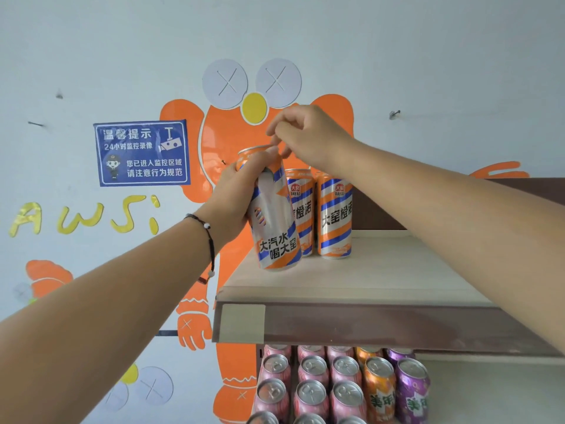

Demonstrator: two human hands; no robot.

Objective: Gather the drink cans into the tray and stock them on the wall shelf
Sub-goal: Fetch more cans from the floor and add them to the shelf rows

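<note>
My left hand [235, 191] grips a tall orange, blue and silver drink can [275, 221] near its top, tilted, with its base at the left end of the pale wooden wall shelf [382, 276]. Two matching cans [334, 215] stand upright just behind it on the shelf. My right hand [305, 133] hovers above the held can's rim with its fingers loosely curled, fingertips close to the can top; I cannot tell whether they touch. The tray is out of view.
Below the shelf stand rows of several shorter cans [339, 387], pink, orange and purple. The wall behind carries an orange cartoon decal [220, 142] and a blue notice sign [142, 153]. The shelf's right part is bare wood.
</note>
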